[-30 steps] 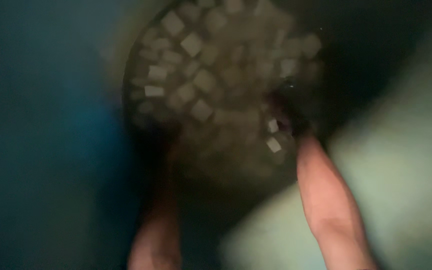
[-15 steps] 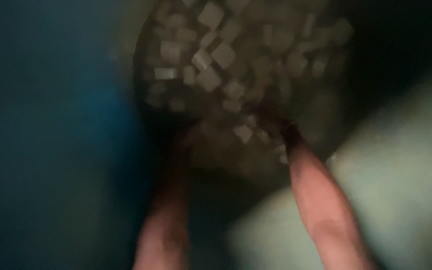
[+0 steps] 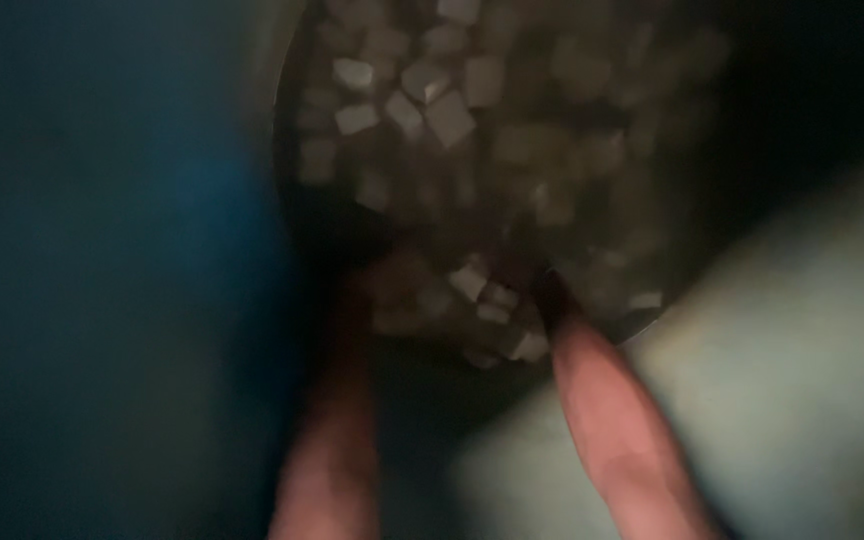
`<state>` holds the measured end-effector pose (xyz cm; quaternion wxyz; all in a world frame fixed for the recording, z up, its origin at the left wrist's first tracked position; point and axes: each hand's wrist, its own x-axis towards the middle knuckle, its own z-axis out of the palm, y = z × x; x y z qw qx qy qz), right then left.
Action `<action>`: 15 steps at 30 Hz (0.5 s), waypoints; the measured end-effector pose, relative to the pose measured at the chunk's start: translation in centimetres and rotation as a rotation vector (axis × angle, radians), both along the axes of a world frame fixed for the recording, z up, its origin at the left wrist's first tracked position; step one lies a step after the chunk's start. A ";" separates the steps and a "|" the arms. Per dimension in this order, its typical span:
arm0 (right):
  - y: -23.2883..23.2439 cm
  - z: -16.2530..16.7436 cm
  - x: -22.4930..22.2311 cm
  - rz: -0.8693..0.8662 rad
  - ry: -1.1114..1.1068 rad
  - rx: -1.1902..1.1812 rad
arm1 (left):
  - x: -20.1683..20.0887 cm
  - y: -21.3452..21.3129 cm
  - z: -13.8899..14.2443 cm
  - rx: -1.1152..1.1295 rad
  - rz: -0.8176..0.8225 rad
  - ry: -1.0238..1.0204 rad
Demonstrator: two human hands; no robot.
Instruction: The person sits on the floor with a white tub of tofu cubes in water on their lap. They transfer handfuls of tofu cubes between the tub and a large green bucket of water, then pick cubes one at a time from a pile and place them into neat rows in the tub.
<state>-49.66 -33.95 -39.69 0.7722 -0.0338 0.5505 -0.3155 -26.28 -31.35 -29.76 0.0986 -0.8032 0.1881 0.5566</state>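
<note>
the picture was dark and blurred. a round dark bowl (image 3: 297, 200) full of pale cubes (image 3: 449, 118) sat at the top centre. the left hand (image 3: 337, 440) and right hand (image 3: 607, 420) reached into its near edge among the cubes. how far the fingers were open could not be told, nor any hold.

Both forearms reach into a dark round container (image 3: 287, 150) of pale cubes (image 3: 447, 115), the hands hidden in blur.
</note>
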 end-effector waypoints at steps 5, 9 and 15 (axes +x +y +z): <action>0.7 0.1 0.2 -0.002 -0.011 -0.003 | -0.2 0.2 -0.8 0.005 0.013 0.005; 1.3 0.3 -0.1 -0.012 -0.018 -0.001 | -0.4 0.4 -0.8 0.003 0.016 0.032; 1.5 0.1 0.0 0.013 -0.042 0.011 | -0.4 0.8 -0.7 0.045 0.028 0.073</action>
